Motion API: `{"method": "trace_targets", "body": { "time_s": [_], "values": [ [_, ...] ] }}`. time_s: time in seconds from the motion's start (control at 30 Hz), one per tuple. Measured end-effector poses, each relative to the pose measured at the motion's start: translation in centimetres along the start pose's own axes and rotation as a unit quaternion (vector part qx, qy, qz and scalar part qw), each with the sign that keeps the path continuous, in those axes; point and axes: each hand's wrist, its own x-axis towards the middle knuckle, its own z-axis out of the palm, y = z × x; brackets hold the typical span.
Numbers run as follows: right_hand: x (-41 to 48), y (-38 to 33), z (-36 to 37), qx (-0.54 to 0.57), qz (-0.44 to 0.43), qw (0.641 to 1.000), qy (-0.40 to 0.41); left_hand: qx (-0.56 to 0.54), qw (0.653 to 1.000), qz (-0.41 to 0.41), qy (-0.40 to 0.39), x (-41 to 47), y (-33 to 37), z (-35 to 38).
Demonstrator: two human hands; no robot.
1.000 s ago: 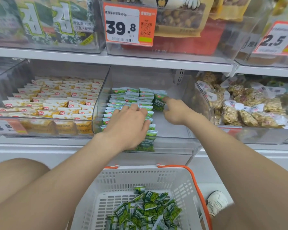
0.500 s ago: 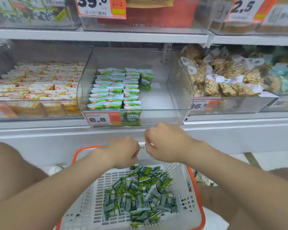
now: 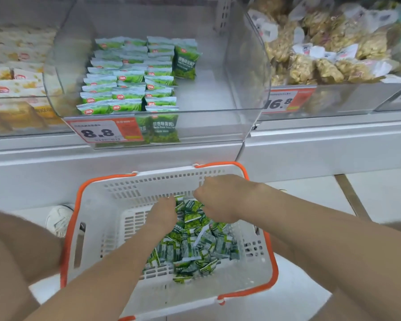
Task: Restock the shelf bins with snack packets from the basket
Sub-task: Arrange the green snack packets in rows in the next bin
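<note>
Crouched before a shelf (image 3: 125,158), with a white basket (image 3: 162,177) on the floor (image 3: 380,198) just below the shelf's front edge, orange handles lying along its rim. Inside, a loose heap of green snack packets (image 3: 195,249), spread from the far wall across the middle and toward the right wall, short of the near rim.

Both hands down in the basket, side by side at the far end of the heap. Left hand (image 3: 163,214) with its back upward and fingers bent down onto the packets at the heap's far left edge; impossible to tell whether pinching one or only touching. Right hand (image 3: 220,198) close to the far wall, knuckles upward, fingers curled under above the heap's far edge; with the fingertips hidden, cannot tell whether closed on a packet or on nothing.

Up on the shelf, a clear shelf bin (image 3: 248,66). Along its left side, three tidy rows of packets (image 3: 127,89) of the same green kind, overlapping from the front wall to the back. Just right of the rows at the far end, an upright packet (image 3: 185,63). Pressed against the inside of the front wall, a second upright packet (image 3: 163,129), just beside a price tag (image 3: 102,132) marked 8.8.

To the left, a neighbouring bin of yellow-and-white packets (image 3: 16,77); to the right, another with clear bags of pale snacks (image 3: 322,66) and a second price tag (image 3: 285,103) marked 16.8. On the floor beside the basket's left handle, a white shoe (image 3: 59,220).
</note>
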Motion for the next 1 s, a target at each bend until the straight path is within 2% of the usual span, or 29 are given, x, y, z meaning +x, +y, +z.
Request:
{"method": "trace_targets", "body": {
  "time_s": [0.1, 0.33, 0.5, 0.67, 0.83, 0.9, 1.0],
  "values": [
    [0.4, 0.3, 0.7, -0.008, 0.003, 1.000, -0.019, -0.035, 0.999, -0.022, 0.013, 0.8, 0.3, 1.5],
    [0.6, 0.6, 1.4, -0.018, 0.003, 0.997, -0.079, -0.021, 0.998, -0.056, 0.005, 2.1, -0.6, 2.4],
    [1.2, 0.6, 0.2, -0.013, 0.007, 0.998, -0.064, -0.162, 0.985, -0.038, 0.035, 1.2, -0.9, 0.8],
    [0.2, 0.2, -2.8, -0.043, 0.012, 0.999, -0.023, -0.339, 0.939, 0.002, 0.055, -1.0, -0.2, -4.1],
    [-2.0, -0.4, -4.8, -0.025, -0.013, 0.998, 0.062, -0.419, 0.906, 0.067, 0.000, -4.9, 1.9, -10.8],
    [-3.0, -0.4, -5.3, 0.009, -0.029, 0.997, 0.068, -0.415, 0.904, 0.097, -0.033, -6.8, 2.9, -13.4],
    [-4.5, -0.6, -5.9, 0.003, -0.029, 0.998, 0.052, -0.427, 0.894, 0.116, -0.072, -9.3, 4.6, -17.3]
  ]
}}
